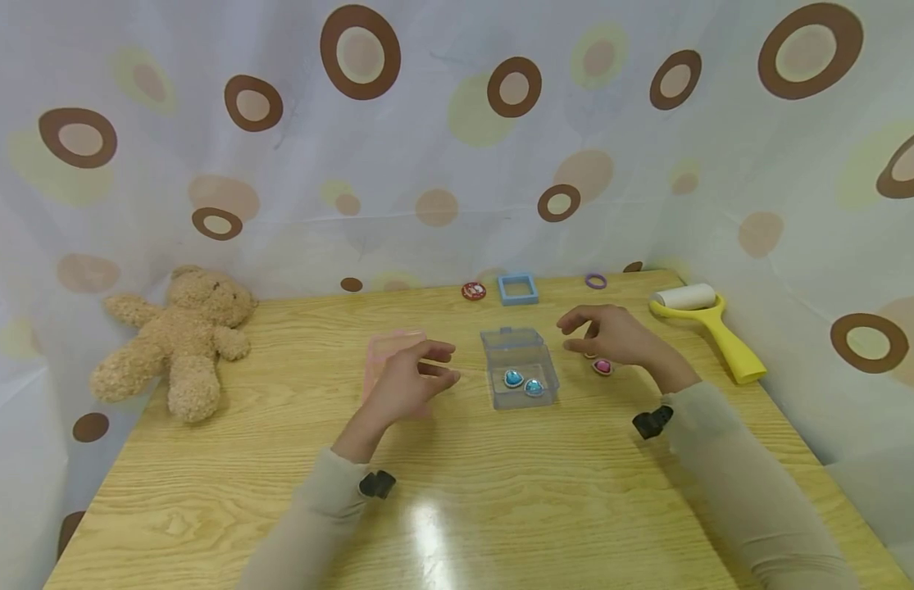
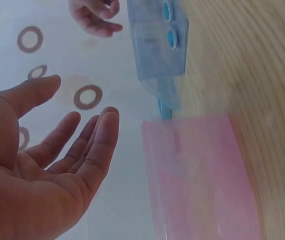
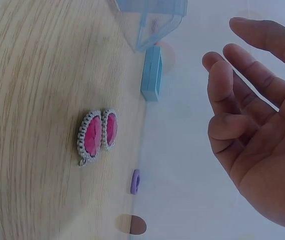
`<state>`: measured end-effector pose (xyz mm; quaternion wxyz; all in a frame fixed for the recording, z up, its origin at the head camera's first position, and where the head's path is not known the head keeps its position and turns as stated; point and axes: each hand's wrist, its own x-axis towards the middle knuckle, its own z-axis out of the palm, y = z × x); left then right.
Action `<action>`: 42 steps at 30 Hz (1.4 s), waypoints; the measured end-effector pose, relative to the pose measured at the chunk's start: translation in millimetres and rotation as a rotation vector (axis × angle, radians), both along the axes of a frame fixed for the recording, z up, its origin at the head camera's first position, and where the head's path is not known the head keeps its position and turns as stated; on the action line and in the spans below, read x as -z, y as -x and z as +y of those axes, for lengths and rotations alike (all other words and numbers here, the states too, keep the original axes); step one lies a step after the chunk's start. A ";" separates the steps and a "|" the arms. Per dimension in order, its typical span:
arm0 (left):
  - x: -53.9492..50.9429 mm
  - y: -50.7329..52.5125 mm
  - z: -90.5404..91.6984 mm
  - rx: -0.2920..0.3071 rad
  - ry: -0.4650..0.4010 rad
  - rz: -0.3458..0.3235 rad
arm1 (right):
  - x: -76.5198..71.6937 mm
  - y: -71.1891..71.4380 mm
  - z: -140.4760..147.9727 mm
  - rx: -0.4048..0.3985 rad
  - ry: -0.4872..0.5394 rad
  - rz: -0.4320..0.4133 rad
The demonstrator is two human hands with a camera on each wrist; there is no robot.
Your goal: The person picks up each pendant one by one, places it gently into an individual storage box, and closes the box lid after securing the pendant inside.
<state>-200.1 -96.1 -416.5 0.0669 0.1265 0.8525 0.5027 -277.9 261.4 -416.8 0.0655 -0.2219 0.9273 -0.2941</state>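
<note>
Ring-patterned curtain (image 1: 427, 139) backs the wood-grain tabletop (image 1: 516, 500). Two pink gems (image 3: 91, 134) lie side by side on it, just right of an open clear box (image 1: 523, 400) holding two blue gems (image 1: 513, 378). Right hand (image 1: 615, 334) hangs above the pink pair, far nearer than the left, its bent fingers slack and gripping nothing, the box leftward. Left hand (image 1: 406, 381), likewise released, hovers over a pink case (image 2: 202, 175), the box to its right.
</note>
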 end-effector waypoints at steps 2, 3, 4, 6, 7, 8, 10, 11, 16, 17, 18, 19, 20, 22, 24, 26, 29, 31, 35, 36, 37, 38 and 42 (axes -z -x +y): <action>-1.3 -0.8 -8.4 0.007 -0.006 0.009 | -0.4 0.1 2.3 0.003 0.008 0.000; -1.8 -0.9 -12.8 0.007 -0.010 0.007 | -1.0 -0.3 3.5 0.006 0.011 0.000; -2.7 -1.3 -17.1 0.007 -0.017 0.000 | -1.2 -0.2 4.6 0.016 0.015 -0.007; -4.2 -2.0 -25.7 0.002 -0.023 -0.008 | -0.6 0.7 7.8 0.030 0.015 -0.010; -4.7 -2.2 -30.0 -0.002 -0.028 -0.015 | -0.2 1.2 9.4 0.040 0.013 -0.010; -4.9 -2.0 -34.2 -0.007 -0.028 -0.020 | 0.6 2.0 11.1 0.049 0.012 -0.012; -5.3 -2.1 -42.1 -0.017 -0.027 -0.029 | 2.5 3.4 14.1 0.064 0.014 -0.017; -5.3 -2.2 -46.1 -0.022 -0.025 -0.030 | 3.4 4.0 15.4 0.069 0.012 -0.018; -4.1 -1.1 -65.0 -0.049 -0.035 -0.036 | 4.7 5.1 21.1 0.082 0.019 -0.026; -3.3 -1.1 -68.7 -0.054 -0.036 -0.033 | 5.7 5.5 22.5 0.086 0.016 -0.027; -2.3 -1.2 -72.4 -0.058 -0.036 -0.031 | 6.4 5.7 23.8 0.087 0.016 -0.025; -1.3 -1.4 -75.8 -0.064 -0.037 -0.029 | 7.3 6.0 25.2 0.092 0.016 -0.025; -0.2 -1.6 -79.1 -0.070 -0.038 -0.026 | 8.4 6.6 26.7 0.097 0.015 -0.028; 2.1 -1.9 -85.1 -0.079 -0.042 -0.026 | 10.4 7.4 29.6 0.105 0.017 -0.034; 4.0 -2.4 -90.5 -0.091 -0.054 -0.037 | 12.4 8.2 32.1 0.107 0.019 -0.042; 6.2 -2.3 -95.4 -0.107 -0.058 -0.044 | 14.1 8.8 34.1 0.111 0.017 -0.050; 9.8 -1.3 -101.6 -0.125 -0.062 -0.061 | 16.3 8.9 36.2 0.117 0.011 -0.061; 12.8 -0.1 -105.1 -0.135 -0.058 -0.069 | 18.1 9.4 37.6 0.123 0.003 -0.063; 16.5 0.2 -109.6 -0.153 -0.054 -0.087 | 24.8 12.0 41.5 0.131 -0.014 -0.065; 17.2 0.0 -110.5 -0.154 -0.047 -0.085 | 26.9 12.7 42.7 0.133 -0.017 -0.069; 17.7 -0.4 -111.2 -0.159 -0.043 -0.086 | 28.9 13.4 43.9 0.136 -0.017 -0.076; 18.1 -0.8 -112.0 -0.161 -0.037 -0.089 | 30.9 14.0 45.0 0.137 -0.019 -0.082; 20.3 -1.9 -115.0 -0.160 -0.008 -0.096 | 37.8 16.1 49.6 0.137 -0.015 -0.108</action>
